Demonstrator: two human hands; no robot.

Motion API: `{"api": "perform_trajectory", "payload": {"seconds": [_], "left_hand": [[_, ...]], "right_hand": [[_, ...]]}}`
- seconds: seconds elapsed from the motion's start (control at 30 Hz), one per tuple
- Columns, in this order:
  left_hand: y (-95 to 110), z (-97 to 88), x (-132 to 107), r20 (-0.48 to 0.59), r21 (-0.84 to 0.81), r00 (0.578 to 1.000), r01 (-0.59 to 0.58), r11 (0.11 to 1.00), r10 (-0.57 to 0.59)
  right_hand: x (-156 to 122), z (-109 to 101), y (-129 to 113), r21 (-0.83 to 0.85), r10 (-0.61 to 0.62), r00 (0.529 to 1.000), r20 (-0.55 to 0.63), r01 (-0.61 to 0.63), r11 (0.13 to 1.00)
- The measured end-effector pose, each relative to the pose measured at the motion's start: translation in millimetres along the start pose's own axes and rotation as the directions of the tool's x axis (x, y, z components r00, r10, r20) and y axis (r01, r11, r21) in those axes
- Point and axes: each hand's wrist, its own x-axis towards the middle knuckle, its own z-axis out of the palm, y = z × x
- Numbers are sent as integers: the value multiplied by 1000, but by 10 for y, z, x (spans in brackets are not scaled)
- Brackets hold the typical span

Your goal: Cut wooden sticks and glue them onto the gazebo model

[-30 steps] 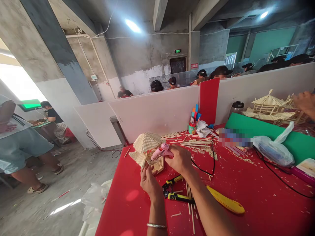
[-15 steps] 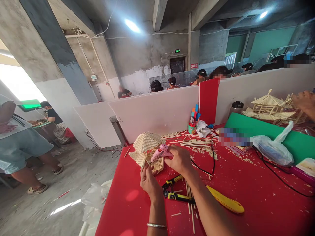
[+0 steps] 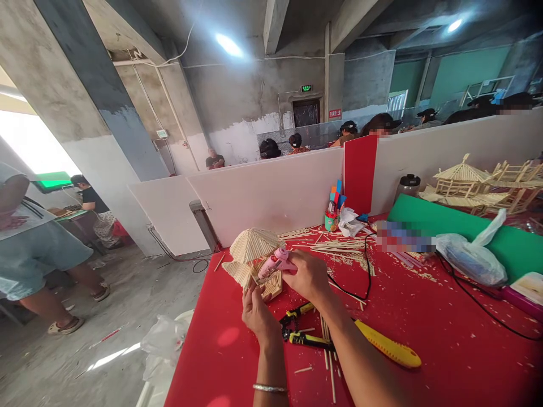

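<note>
My right hand (image 3: 311, 275) is wrapped round a pink hot glue gun (image 3: 278, 262), its nozzle pointing down and left at the model. In front of it stands a small pavilion model (image 3: 253, 244) of pale wooden sticks, with a domed upper roof and a flared lower roof. The fingers of my left hand (image 3: 257, 314) are closed at the model's near edge, just below the nozzle; the exact part pinched is hidden. Yellow-and-black pliers (image 3: 305, 339) lie between my forearms. A yellow-handled knife (image 3: 390, 345) is partly under my right forearm.
Loose sticks (image 3: 339, 246) and scraps litter the red table (image 3: 458, 345). A black cord (image 3: 368, 277) runs behind my right hand. At right are a green board (image 3: 445, 217), a plastic bag (image 3: 470, 260) and more stick pavilions (image 3: 462, 181). A white partition (image 3: 275, 198) backs the table.
The glue gun has shifted very slightly to the left. Another person's hand at the far right has left the stick pavilions. My left hand looks unmoved.
</note>
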Motion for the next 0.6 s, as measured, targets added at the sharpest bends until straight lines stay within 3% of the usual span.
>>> {"api": "perform_trajectory", "payload": {"seconds": [0.37,0.6], "left_hand": [[14,8,-13,6,-11,1000,6,1000,-5],[6,9,-2,-5,-7,1000,3,1000,-3]], "right_hand": [[13,-84,33,-2,-18,999,35,18,1000],[9,-26,47,-47,11,999,-31,-12,999]]}}
